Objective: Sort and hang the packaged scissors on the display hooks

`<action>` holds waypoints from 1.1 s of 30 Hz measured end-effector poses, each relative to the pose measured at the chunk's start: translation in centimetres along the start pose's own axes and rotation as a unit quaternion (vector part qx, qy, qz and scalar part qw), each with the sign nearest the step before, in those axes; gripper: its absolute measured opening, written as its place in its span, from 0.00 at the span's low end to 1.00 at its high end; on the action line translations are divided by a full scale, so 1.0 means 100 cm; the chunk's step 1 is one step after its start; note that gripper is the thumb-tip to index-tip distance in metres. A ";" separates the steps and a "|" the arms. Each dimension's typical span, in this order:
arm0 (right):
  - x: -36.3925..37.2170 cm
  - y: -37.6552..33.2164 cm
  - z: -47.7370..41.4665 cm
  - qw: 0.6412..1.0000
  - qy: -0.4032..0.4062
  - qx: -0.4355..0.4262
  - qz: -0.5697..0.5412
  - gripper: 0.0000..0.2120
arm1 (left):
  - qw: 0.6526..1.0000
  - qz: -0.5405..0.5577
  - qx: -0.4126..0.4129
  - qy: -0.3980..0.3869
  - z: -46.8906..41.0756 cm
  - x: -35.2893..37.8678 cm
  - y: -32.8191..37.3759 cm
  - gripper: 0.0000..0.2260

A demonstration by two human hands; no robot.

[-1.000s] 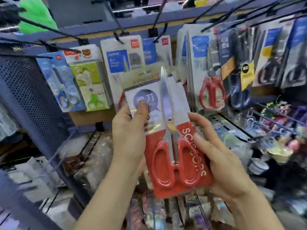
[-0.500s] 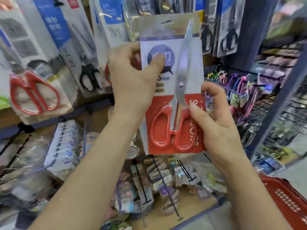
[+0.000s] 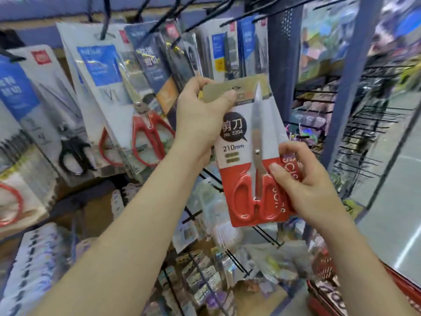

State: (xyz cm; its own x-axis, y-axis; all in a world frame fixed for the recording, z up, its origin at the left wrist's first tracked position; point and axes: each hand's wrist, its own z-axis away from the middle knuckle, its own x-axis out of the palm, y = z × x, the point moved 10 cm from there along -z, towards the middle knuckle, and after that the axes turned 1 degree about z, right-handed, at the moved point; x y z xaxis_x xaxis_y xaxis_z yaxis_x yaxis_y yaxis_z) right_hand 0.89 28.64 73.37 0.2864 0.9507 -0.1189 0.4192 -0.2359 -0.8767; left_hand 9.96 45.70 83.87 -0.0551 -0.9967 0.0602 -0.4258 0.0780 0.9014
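A crowded shop aisle fills the background. Black display hooks (image 3: pixel 255 15) jut out overhead, loaded with carded scissors, among them a red-handled pair (image 3: pixel 148 133) and a black-handled pair (image 3: pixel 73 153). A blue post (image 3: pixel 355 87) stands to the right and a red basket (image 3: pixel 325 272) sits low in the corner. In front of all this, held up in the air and on no hook yet, is the pack of scissors (image 3: pixel 241 156): a white and red card with a tan header strip, a long steel pair with red handles sealed under clear plastic, tilted a little with its top leaning left. The left hand (image 3: pixel 200 117) has its grip closed on the header, thumb on the front and fingers curled behind. The right hand (image 3: pixel 303 181) has its grip clenched on the lower right edge, thumb lying across the front beside the handles. The pack looks light but bottom-heavy, since the metal and the handles sit low. The card seems stiff enough to hold flat but would likely bend if squeezed mid-sheet, and the glossy film may be slippery. The edges, where both hands are now, look like the best hold. The hang slot appears to lie in the header just beside the left thumb, though blur makes that uncertain, so that thumb may need to slide aside to clear the slot for a prong. Matching it to the other red-handled packs seems the sorting choice ahead.
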 end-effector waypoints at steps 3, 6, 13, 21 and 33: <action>-0.013 -0.005 -0.010 0.998 -0.010 -0.004 0.058 0.16 | 0.995 0.077 -0.059 -0.005 -0.002 0.010 -0.008 0.08; -0.019 -0.014 -0.026 0.996 -0.046 -0.014 0.079 0.15 | 0.982 0.161 -0.094 0.010 -0.005 0.014 -0.014 0.04; -0.043 -0.004 -0.085 0.992 -0.072 -0.016 -0.101 0.03 | 0.984 0.131 0.031 0.119 -0.033 0.016 0.021 0.04; -0.034 -0.001 -0.146 0.975 -0.164 -0.111 -0.103 0.22 | 0.943 -0.059 0.210 0.251 -0.044 0.027 0.085 0.07; 0.004 -0.010 -0.147 0.928 -0.288 -0.080 -0.225 0.09 | 0.933 -0.136 0.175 0.282 -0.036 0.026 0.106 0.03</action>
State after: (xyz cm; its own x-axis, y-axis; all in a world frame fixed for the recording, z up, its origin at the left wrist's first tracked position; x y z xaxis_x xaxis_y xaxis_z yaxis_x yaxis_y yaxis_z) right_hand 13.29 26.33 81.02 -0.4364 0.8993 -0.0274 0.5201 0.2274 -0.8233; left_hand 8.57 43.83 95.10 0.5403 -0.8272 0.1545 -0.6295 -0.2755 0.7265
